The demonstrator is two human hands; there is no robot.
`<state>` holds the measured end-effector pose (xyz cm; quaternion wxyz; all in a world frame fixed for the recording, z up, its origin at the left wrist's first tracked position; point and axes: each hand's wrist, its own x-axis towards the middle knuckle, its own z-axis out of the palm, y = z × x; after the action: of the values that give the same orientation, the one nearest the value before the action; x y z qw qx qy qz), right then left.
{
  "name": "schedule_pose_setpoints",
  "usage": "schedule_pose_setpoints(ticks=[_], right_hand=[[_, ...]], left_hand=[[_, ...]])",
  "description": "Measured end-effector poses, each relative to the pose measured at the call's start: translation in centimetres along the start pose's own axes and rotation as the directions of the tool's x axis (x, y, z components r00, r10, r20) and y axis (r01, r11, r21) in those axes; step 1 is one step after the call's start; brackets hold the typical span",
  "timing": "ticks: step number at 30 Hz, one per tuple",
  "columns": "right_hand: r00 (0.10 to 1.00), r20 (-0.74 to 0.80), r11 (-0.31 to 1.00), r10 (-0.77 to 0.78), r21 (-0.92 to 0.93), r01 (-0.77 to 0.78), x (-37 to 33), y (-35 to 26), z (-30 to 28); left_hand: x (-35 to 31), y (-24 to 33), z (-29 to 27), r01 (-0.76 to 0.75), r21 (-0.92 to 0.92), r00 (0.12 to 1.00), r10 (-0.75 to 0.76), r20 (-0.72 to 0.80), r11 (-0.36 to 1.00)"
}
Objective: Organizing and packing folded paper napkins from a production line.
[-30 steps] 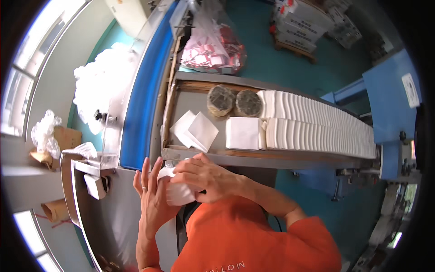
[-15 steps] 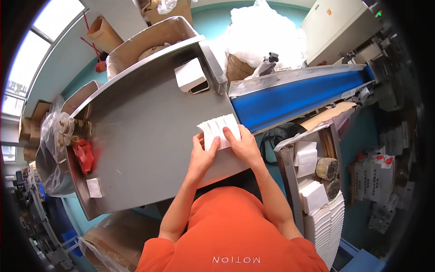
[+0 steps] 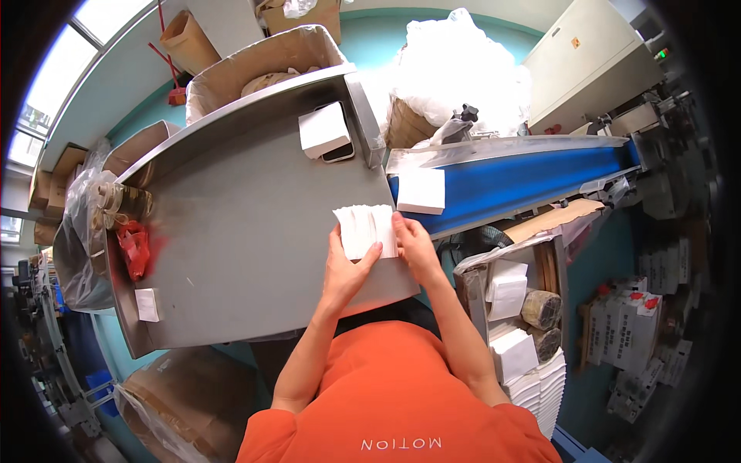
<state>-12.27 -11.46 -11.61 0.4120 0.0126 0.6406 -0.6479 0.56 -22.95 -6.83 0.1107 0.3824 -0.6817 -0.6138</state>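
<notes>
A stack of thin folded white paper sheets (image 3: 363, 233), its top edge uneven, is held between both hands over the front right of the grey metal table (image 3: 255, 224). My left hand (image 3: 344, 274) is closed round its left and near sides, thumb across the front. My right hand (image 3: 417, 251) pinches the right edge, its fingertips partly hidden. Just beyond, a squared white paper stack (image 3: 421, 191) lies on the near end of the blue conveyor belt (image 3: 532, 174). Another white stack (image 3: 323, 131) rests at the table's far right, partly over a dark phone (image 3: 340, 152).
A tray (image 3: 469, 297) to my right carries several white stacks and two brown tape rolls (image 3: 541, 309). Along the table's left edge are a jar (image 3: 133, 202), red plastic (image 3: 133, 248) and a small white pad (image 3: 147, 305). A lined bin (image 3: 208, 96) stands behind.
A white stack has come into sight on the near end of the belt. My right hand has shifted from the held stack's front to its right edge. The view has turned slightly.
</notes>
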Motion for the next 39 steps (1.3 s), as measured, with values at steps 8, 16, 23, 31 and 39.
schedule_pose_setpoints(ticks=[8, 16, 23, 31, 39], right_hand=[[0.972, 0.154, 0.922, 0.177, 0.319, -0.218, -2.6, -2.4, 0.9], [0.997, -0.023, 0.995, 0.078, -0.056, -0.080, -1.7, -3.0, 0.9], [0.993, 0.068, 0.970, -0.098, -0.215, 0.111, -2.1, -3.3, 1.8], [0.904, -0.010, 0.770, -0.428, -0.527, 0.359, 3.3, -13.1, -8.6], [0.804, -0.585, 0.767, -0.107, -0.563, -0.308, 15.1, -20.8, -48.8]], left_hand=[[-0.5, 0.6, 0.8, -0.019, -0.052, 0.999, 0.016, -0.051, 0.998], [-0.5, 0.1, 0.3, -0.044, -0.038, 0.995, 0.048, 0.089, 0.998], [0.1, 0.6, 2.0, -0.040, -0.093, 0.989, 0.052, 0.137, 0.995], [1.2, 1.8, 2.7, 0.026, -0.018, 0.996, -0.027, -0.085, 1.000], [0.8, -0.2, 2.2, 0.018, -0.097, 1.000, -0.020, -0.018, 0.995]])
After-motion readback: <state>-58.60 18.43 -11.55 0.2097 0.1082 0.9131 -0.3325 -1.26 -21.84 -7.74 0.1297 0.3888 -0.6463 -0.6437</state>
